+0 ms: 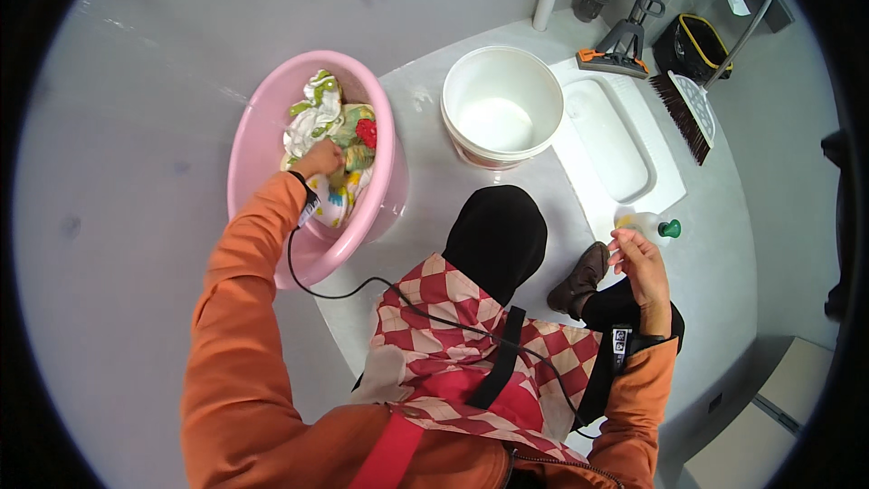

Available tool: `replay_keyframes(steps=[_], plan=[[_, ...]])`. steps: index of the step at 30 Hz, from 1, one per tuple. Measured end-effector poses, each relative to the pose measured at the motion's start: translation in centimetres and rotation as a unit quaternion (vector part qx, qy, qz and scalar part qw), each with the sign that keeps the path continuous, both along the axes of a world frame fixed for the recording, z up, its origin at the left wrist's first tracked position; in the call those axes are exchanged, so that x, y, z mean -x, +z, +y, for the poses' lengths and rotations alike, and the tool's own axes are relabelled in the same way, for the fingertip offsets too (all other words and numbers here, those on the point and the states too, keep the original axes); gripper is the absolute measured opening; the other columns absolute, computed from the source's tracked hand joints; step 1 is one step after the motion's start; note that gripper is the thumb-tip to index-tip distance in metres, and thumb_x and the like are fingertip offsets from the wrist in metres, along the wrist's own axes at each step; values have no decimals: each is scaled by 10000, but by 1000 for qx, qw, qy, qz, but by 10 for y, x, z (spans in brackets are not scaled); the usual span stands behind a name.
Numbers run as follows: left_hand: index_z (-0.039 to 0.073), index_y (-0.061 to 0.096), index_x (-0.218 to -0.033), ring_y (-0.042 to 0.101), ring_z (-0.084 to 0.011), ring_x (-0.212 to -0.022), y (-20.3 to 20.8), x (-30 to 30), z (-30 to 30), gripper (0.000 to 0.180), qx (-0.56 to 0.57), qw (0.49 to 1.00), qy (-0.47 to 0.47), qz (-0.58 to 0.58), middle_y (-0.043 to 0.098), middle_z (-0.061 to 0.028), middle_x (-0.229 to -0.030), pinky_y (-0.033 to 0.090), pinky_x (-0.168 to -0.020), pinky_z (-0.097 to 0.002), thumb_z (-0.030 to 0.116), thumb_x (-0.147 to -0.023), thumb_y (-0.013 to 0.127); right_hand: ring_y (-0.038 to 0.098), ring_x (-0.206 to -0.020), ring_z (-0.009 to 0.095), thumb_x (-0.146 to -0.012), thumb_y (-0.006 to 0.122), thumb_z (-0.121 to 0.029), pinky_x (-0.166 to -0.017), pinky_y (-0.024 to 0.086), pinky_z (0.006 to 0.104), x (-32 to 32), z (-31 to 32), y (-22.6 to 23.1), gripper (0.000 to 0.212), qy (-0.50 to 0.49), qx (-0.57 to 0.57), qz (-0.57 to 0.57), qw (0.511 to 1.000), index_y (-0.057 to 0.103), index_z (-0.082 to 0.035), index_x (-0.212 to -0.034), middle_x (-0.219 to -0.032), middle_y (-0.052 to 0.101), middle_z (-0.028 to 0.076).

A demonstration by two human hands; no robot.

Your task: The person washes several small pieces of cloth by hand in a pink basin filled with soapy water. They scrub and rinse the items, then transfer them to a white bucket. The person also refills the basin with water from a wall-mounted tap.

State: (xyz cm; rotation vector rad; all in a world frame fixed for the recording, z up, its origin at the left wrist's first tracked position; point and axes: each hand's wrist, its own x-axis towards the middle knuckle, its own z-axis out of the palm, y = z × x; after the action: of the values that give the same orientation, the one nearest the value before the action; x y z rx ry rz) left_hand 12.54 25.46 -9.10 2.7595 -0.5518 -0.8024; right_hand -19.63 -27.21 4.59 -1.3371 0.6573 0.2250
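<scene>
A pink oval tub (pixel 245 140) at my left holds several patterned cloths (pixel 313 119), white with green, pale green, and white with yellow and blue. Down among them is my left hand (pixel 321 159), its fingers curled and pressed into the pale green cloth (pixel 355 159); the fingertips are partly hidden. A red knitted-looking piece (pixel 366 132) lies on the same pile. My right hand (pixel 639 264) is raised over my right knee with nothing in it, fingers loosely bent and apart. Just beyond it is a pale bottle with a green cap (pixel 669 228), partly covered by the fingers.
A white bucket (pixel 503 104) stands ahead of my knee, beside a white squat-toilet basin (pixel 615 140). At the far right are a flat mop (pixel 620 47), a broom (pixel 692 109), a black bin (pixel 692 47) and a toilet brush holder (pixel 591 0). A black cable (pixel 434 317) crosses my lap between both wrists.
</scene>
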Motion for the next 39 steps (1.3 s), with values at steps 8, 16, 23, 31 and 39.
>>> replay_keyframes(steps=[8, 16, 23, 31, 39], plan=[[103, 635, -899, 503, -87, -706, 149, 1, 71, 269, 261, 897, 355, 7, 588, 27, -794, 403, -624, -254, 347, -894, 524, 574, -635, 88, -907, 544, -250, -528, 419, 203, -15, 5, -2, 248, 35, -6, -30, 999, 581, -26, -1008, -816, 601, 22], [83, 636, -934, 524, -84, -767, 225, -4, 100, 276, 429, 807, 374, -158, 600, 17, -844, 426, -678, -244, 335, -896, 531, 567, -645, 85, -879, 559, -228, -543, 419, 196, -17, -1, -9, 235, 33, 2, -32, 999, 592, -44, -1020, -828, 607, 14], [53, 639, -979, 546, -124, -808, 311, -23, 117, 281, 488, 752, 362, -255, 614, -27, -897, 442, -707, -265, 305, -875, 567, 564, -645, 90, -877, 554, -220, -551, 421, 200, -19, -4, -12, 240, 45, -1, -28, 999, 586, -38, -1030, -831, 605, 22], [59, 615, -1040, 530, -102, -839, 379, -8, 134, 311, 518, 719, 357, -296, 609, -10, -948, 421, -762, -264, 328, -898, 550, 553, -650, 88, -882, 545, -220, -556, 417, 201, -28, 0, -11, 242, 53, 14, -29, 998, 580, -36, -1035, -832, 598, 19], [65, 619, -1016, 549, -143, -816, 190, 4, 101, 261, 352, 839, 414, -7, 609, -26, -913, 459, -717, -286, 272, -868, 560, 559, -633, 89, -866, 563, -197, -560, 424, 199, -33, 14, -18, 194, 62, 2, -39, 997, 608, -54, -989, -816, 616, 15]])
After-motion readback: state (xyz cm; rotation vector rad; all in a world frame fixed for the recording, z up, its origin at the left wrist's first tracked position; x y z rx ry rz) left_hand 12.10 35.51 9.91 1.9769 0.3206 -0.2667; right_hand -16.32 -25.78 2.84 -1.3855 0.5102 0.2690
